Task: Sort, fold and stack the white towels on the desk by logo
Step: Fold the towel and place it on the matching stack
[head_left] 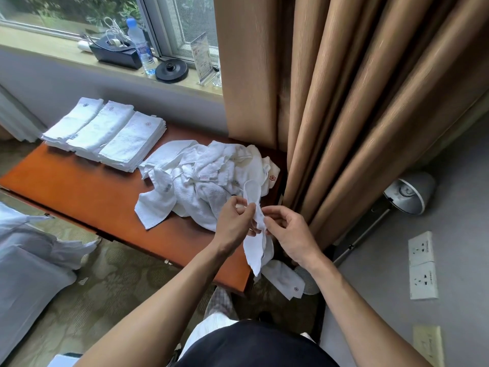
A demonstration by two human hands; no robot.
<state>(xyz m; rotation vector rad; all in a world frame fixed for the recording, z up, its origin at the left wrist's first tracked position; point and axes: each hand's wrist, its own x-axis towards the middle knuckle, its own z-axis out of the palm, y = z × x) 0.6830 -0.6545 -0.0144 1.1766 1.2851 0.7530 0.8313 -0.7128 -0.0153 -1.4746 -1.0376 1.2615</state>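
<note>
My left hand (235, 218) and right hand (288, 231) both pinch one towel (255, 252); I'd shake it open and find the logo before folding.

On the windowsill (53, 50) ahead of you sit a black box (116, 54) holding white cables, a clear water bottle (141, 46) with a blue cap just beside it, a round black kettle base (172, 70) and an acrylic sign holder (202, 59). Tan curtains (344, 102) hang at your right. Beside them you see a silver lamp (411, 192) on a thin pole, near two white wall sockets (422, 264). White bedding (26, 260) lies at your left.
</note>
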